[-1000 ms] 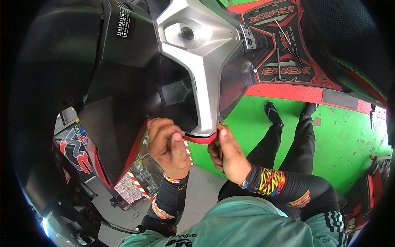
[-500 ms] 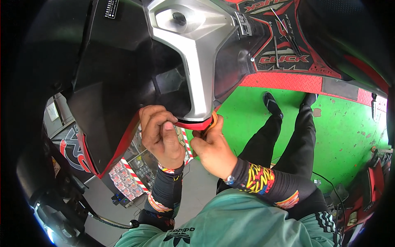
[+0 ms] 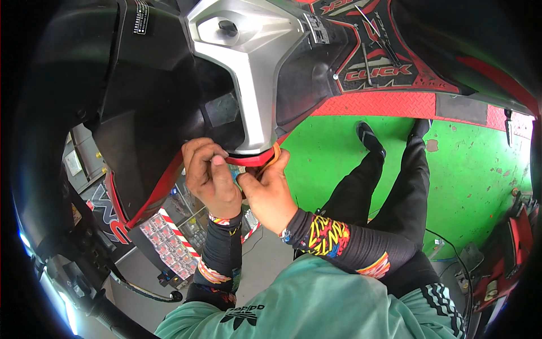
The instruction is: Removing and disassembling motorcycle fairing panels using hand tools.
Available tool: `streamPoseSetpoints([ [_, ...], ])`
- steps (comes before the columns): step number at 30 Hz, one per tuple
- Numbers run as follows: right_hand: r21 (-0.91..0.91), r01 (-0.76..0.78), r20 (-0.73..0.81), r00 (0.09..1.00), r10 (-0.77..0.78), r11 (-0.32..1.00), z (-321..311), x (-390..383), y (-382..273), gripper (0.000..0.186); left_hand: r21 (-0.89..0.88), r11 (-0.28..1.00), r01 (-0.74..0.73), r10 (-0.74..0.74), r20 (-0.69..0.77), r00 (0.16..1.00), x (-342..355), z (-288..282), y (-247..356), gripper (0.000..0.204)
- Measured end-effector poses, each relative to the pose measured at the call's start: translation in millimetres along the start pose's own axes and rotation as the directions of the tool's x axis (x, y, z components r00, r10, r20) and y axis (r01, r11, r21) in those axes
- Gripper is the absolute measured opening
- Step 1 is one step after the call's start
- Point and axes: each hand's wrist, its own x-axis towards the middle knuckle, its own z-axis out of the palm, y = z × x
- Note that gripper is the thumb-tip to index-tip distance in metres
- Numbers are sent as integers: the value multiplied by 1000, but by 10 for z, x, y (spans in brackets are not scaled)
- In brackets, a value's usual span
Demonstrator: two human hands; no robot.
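Note:
A black, red and silver scooter body fills the upper left. At the lower tip of its silver panel (image 3: 255, 96) is a red trim piece (image 3: 251, 160). My left hand (image 3: 210, 178) has its fingers curled against the trim's left end, thumb and fingertips pinching its edge. Just right of it, my right hand (image 3: 271, 195) is closed beneath the trim. A curved orange piece (image 3: 276, 155), perhaps a tool handle, shows along its fingers; the rest is hidden behind the hand and the trim.
Long thin metal tools (image 3: 368, 62) lie on the scooter's footboard mat (image 3: 389, 85). A brake lever (image 3: 149, 295) juts out at lower left. Small packages (image 3: 166, 237) hang behind a red-and-white striped edge. Red parts (image 3: 511, 248) and a black cable (image 3: 460, 257) are at right.
The scooter and both hands appear shifted slightly left and up in view. My hands stay at the red trim, the right one now closer to the left.

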Motion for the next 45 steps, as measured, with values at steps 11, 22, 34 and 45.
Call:
streamPoseSetpoints([
  [11,-839,167,440,767,466,517,-732,531,-979,38,38,996,77,-76,-30,997,-74,57,32,15],
  [22,-755,9,224,943,245,655,-440,157,-475,37,62,998,16,-13,-52,999,-56,95,36,13],
  [34,-555,77,103,994,-23,828,-186,39,-50,39,46,999,-26,30,-89,996,-37,142,4,12],
  [45,-517,263,129,965,-229,815,-85,79,187,39,59,998,-3,7,-67,998,-41,105,-6,7],
])
